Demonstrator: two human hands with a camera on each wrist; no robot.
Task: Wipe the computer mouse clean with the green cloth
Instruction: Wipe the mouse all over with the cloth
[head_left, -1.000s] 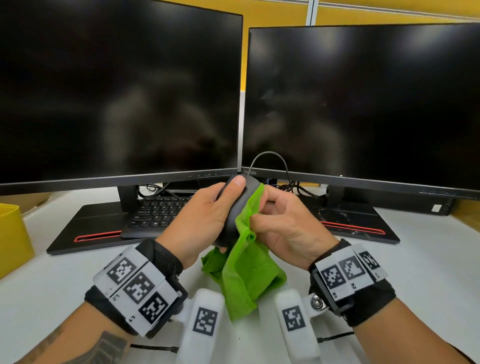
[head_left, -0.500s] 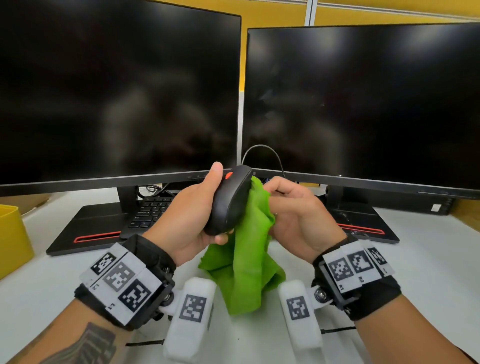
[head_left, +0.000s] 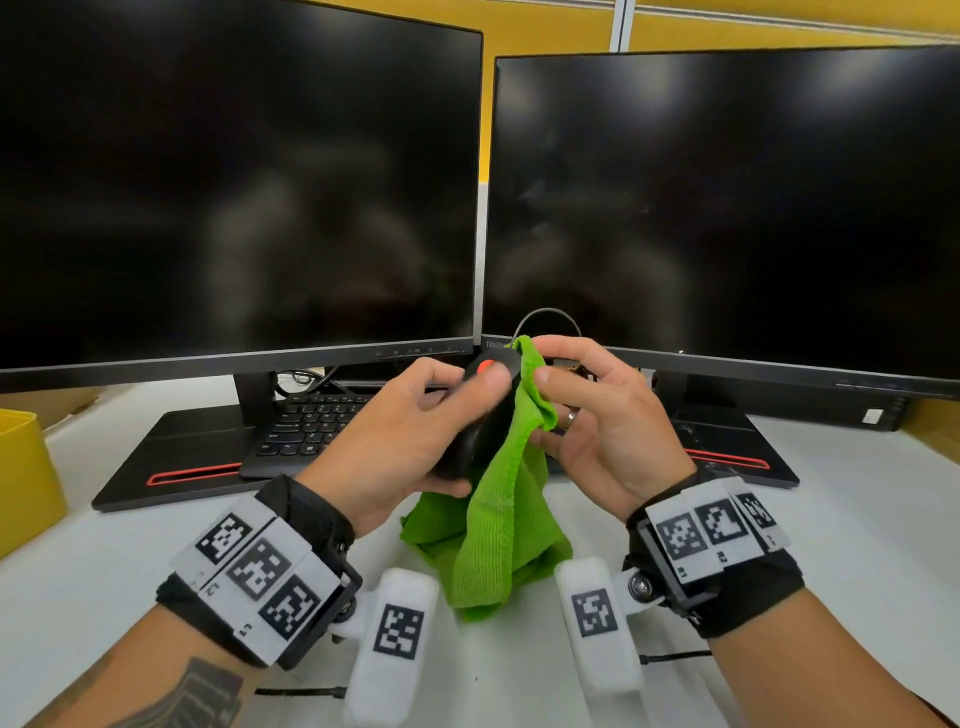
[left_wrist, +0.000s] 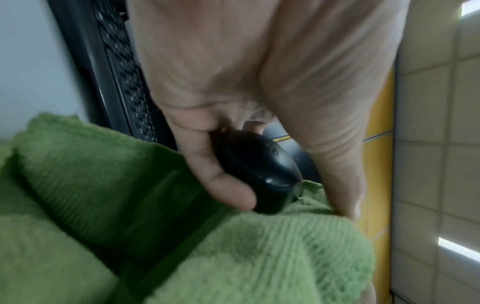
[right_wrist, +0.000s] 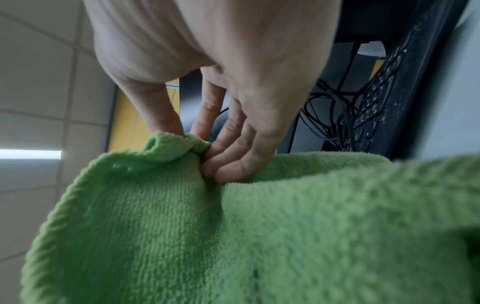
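My left hand (head_left: 415, 431) grips the black computer mouse (head_left: 480, 421) in the air before the monitors, thumb over its top near the orange wheel. The mouse (left_wrist: 257, 172) shows between thumb and fingers in the left wrist view. The green cloth (head_left: 498, 514) hangs along the mouse's right side down to the desk. My right hand (head_left: 597, 415) pinches the cloth's top edge between thumb and fingers. That pinch shows in the right wrist view, with the cloth (right_wrist: 259, 226) filling the lower frame under the right hand (right_wrist: 202, 144). The mouse's cable (head_left: 545, 317) loops up behind.
Two dark monitors (head_left: 239, 182) (head_left: 727, 208) stand close behind my hands. A black keyboard (head_left: 306, 421) sits under the left monitor on its stand. A yellow box (head_left: 26, 478) is at the far left on the white desk (head_left: 857, 545). Cables lie behind the stands.
Both hands lifted slightly; the left hand turned the mouse so its orange wheel faces up. The right hand moved up to the cloth's top edge and its fingers loosened.
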